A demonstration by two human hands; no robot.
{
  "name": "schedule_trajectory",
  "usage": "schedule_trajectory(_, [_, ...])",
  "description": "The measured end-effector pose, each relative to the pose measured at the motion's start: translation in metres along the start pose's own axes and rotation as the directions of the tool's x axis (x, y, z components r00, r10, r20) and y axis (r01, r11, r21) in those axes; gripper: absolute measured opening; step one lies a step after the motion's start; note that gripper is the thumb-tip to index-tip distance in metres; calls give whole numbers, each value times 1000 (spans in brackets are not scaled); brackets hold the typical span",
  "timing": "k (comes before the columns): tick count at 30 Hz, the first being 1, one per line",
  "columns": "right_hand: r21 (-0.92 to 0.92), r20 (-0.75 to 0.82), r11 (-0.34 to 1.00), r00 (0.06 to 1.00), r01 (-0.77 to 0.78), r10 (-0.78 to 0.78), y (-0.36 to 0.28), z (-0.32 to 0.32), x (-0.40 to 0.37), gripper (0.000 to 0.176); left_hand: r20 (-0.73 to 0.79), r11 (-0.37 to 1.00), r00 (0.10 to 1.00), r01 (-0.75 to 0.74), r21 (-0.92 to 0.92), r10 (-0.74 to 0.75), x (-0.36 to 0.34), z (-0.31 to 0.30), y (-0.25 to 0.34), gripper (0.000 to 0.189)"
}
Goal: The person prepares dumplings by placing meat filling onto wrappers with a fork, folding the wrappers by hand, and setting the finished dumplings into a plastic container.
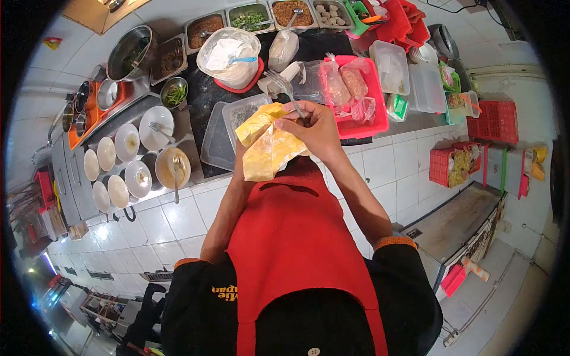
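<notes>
Two yellow, thin, floured sheets that look like wonton wrappers point(274, 153) are held up in front of my chest. My left hand point(240, 153) supports them from behind, and its fingers are mostly hidden by the sheets. My right hand point(317, 127) grips a metal fork point(286, 89), tines pointing up and away. The thumb and fingers of that same hand also touch the upper edge of the sheets. Just beyond my hands, a clear plastic tub point(230, 118) sits on the dark counter, with a clear lid point(212, 145) beside it.
A tub of white powder or paste point(228, 59) stands ahead, near a pink tray point(371, 121) of bagged meat. Metal trays of toppings point(248, 18) line the back. Several white bowls point(138, 178) are at left; red crates point(491, 121) hang at right.
</notes>
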State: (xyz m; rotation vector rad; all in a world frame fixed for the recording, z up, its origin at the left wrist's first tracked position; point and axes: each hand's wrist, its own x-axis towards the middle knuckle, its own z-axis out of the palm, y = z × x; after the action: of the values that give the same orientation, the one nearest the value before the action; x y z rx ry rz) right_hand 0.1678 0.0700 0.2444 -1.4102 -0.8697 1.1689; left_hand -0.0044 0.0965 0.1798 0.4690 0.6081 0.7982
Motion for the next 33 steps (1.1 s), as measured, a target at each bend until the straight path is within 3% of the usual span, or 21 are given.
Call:
schedule_trajectory(3, [74,-12,997,999,-30,31,-4,0,5,33,-22,1000,1000,-5,-21,5,-1,1,0,44])
schedule_trajectory(6, [-17,-75,1000,997,10,-11,-17,-7,16,35,-9,998,999,-38,-46,38,-1,-4,-1,45])
schedule_trajectory(8, [-276,8,961,1000,30,-29,-26,-15,22,36,-32,985,999,18,-174,-24,0,-10,-3,46])
schedule_trajectory(9, [-276,6,961,1000,30,-30,-30,-13,20,36,-30,985,999,20,-172,-25,1,-13,-5,46])
schedule_trajectory(12, [-274,78,961,997,41,-20,-31,-7,11,37,-38,990,999,-13,-139,8,2,-14,-6,44])
schedule_trajectory(14, [-348,110,928,989,134,-102,-20,-4,8,35,-99,985,989,-94,148,109,2,-8,-2,41])
schedule_trajectory(18, [-350,92,930,992,112,-85,-18,-3,5,34,-117,996,989,-82,42,86,1,8,8,42])
schedule_trajectory(20, [-340,-28,931,988,135,-153,-29,2,1,36,-104,999,994,-41,-22,38,-1,13,14,43])
schedule_trajectory(21, [-339,-17,930,988,139,-153,-27,6,-3,36,-111,999,993,-49,-23,47,-1,13,14,43])
schedule_trajectory(23, [-316,19,930,982,184,-188,-24,18,-13,32,-225,994,972,-50,99,72,0,9,12,41])
schedule_trajectory(24, [-383,34,909,986,164,-163,-28,27,-21,30,-268,989,955,-96,113,124,4,0,3,39])
schedule_trajectory(25, [-491,49,835,964,250,-260,-21,35,-24,29,-260,972,941,-183,149,218,5,-1,2,39])
schedule_trajectory(27, [-439,-72,855,937,277,-340,-12,58,-25,28,-278,961,926,-211,181,256,5,-1,7,44])
schedule_trajectory(28, [-434,-59,854,938,285,-343,-8,59,-24,28,-285,958,920,-222,183,268,4,-4,11,44])
schedule_trajectory(30, [-304,-28,951,998,50,-61,-5,59,-20,32,-303,985,939,-137,108,164,1,-14,18,51])
schedule_trajectory(33, [-363,54,923,992,124,-112,-11,63,-11,31,-345,970,908,-240,35,237,0,-29,22,60])
